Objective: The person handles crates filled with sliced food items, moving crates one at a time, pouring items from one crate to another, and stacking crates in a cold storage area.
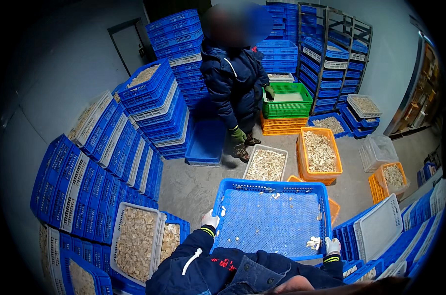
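Note:
A shallow blue plastic crate (267, 221) with a perforated bottom is held in front of my body. My left hand (210, 219), in a white glove, grips its left side near the front. On the opposite side, my right hand (333, 246), also gloved in white, has hold of the rim by the near right corner. A small heap of pale slices (313, 243) lies in that corner, and a few bits are scattered along the far edge. The fingers of both hands are partly hidden by the crate's sides.
Another person (232, 83) in a dark coat and green gloves stands ahead, bent over a white tray (265, 164) of slices. An orange crate (321, 152) of slices stands right of it. Tall stacks of blue crates (92, 196) line the left; a metal rack (326, 54) stands behind.

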